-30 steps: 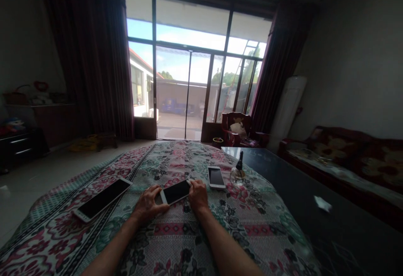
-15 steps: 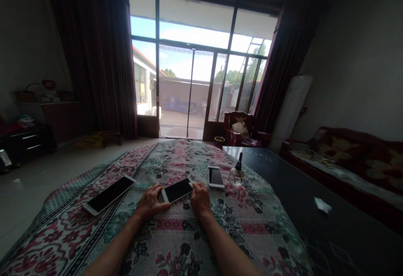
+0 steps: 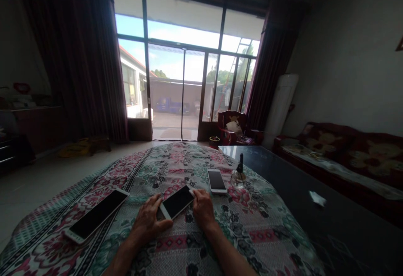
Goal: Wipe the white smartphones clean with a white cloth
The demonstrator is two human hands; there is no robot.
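Observation:
A white-framed smartphone (image 3: pixel 178 202) with a dark screen is held low over the patterned cloth, tilted with its right end farther away. My left hand (image 3: pixel 147 221) straddles its left end, fingertips by the upper corner and thumb by the lower one. At the right end, my right hand (image 3: pixel 203 209) is closed on the corner, the fingers curled. A larger white smartphone (image 3: pixel 99 215) lies screen up to the left of my left hand. Beyond my right hand rests a smaller white phone (image 3: pixel 217 181), with a clear round glass bottle (image 3: pixel 238 178) with a black top beside it.
The floral cloth (image 3: pixel 176 251) covers the surface under the phones. To the right is a dark glossy table (image 3: pixel 283 200) bearing a crumpled white paper (image 3: pixel 317 198). Behind it stand a red sofa (image 3: pixel 346 150) and an armchair (image 3: pixel 233 125). Glass doors (image 3: pixel 176 95) are ahead.
The camera view has turned slightly right, so the room appears shifted left. The smartphone between my hands is tilted a little more, and my left thumb sits slightly lower.

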